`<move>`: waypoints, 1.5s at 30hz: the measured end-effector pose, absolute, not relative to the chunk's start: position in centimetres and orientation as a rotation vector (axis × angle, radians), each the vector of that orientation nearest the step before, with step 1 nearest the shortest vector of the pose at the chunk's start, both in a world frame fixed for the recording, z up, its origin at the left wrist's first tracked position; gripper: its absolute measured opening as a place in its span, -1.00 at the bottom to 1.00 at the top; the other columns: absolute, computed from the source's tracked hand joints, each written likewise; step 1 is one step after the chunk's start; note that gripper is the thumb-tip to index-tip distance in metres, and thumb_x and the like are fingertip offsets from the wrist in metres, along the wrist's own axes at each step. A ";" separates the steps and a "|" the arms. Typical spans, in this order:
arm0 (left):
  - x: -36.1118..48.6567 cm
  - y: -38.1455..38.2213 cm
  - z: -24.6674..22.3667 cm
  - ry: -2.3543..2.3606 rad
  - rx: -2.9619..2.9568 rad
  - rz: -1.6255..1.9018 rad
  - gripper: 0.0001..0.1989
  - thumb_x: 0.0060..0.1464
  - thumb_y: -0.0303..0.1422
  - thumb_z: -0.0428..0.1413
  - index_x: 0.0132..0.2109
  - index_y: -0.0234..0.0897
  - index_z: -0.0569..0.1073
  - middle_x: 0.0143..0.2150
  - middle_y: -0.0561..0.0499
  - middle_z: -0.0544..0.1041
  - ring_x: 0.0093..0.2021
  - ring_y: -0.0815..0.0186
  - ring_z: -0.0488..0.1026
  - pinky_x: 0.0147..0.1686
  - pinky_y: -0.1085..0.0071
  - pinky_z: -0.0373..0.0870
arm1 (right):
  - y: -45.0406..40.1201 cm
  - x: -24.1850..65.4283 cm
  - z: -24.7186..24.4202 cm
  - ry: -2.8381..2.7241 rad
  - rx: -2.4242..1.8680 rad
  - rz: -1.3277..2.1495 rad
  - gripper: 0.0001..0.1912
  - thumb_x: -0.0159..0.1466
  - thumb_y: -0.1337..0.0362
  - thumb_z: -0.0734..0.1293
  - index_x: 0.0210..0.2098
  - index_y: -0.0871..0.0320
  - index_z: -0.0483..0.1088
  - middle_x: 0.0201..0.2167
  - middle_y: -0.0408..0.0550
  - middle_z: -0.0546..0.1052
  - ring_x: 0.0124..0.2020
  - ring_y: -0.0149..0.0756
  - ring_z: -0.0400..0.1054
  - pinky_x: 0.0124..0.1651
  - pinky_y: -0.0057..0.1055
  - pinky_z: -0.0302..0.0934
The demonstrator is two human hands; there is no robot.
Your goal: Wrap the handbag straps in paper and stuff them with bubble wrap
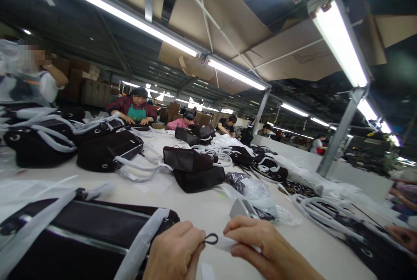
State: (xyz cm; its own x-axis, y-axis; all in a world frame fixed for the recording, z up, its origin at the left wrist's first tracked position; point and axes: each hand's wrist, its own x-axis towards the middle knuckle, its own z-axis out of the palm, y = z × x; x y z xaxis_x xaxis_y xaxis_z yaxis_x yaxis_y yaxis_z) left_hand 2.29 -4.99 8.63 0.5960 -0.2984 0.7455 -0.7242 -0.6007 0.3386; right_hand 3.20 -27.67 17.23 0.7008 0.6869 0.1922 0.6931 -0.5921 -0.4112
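Note:
My left hand (177,249) is closed in a pinch at the lower middle of the head view. A small black cord loop (212,239) sticks out from its fingertips toward the right. Facing it, my right hand (260,243) has thumb and fingers apart, with a gap between them and the loop. A black bag (87,223) with wrapped white handles lies beside my left hand, partly covered by it. Just beyond my right hand stands a small grey dispenser-like object (241,209), its lower part hidden by the fingers.
Several black bags (198,167) with white-wrapped handles lie across the pale table (195,206). Clear plastic packets (257,191) sit right of centre. More bags (368,241) lie at the right edge. A metal post (342,130) rises behind. Co-workers (138,110) work along the far side.

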 end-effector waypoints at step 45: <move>3.3 2.2 12.6 -0.892 2.191 0.205 -0.59 0.02 -0.59 0.14 0.02 -0.17 0.50 0.02 -0.04 0.48 0.09 0.20 0.36 0.11 0.34 0.31 | -20.8 4.7 19.3 -1.235 -2.939 -0.064 -0.81 0.38 0.35 0.26 -0.36 0.16 0.44 -0.31 -0.07 0.57 -0.27 -0.28 0.46 -0.27 -0.40 0.06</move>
State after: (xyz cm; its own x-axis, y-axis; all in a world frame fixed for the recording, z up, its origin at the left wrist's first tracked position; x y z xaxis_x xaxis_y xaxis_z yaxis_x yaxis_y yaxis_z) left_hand 3.31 2.23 12.55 0.7443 -0.5362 0.3981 -0.6563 -0.4769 0.5847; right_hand 4.71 -20.75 19.26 0.6993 0.7146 0.0190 0.7127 -0.6990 0.0588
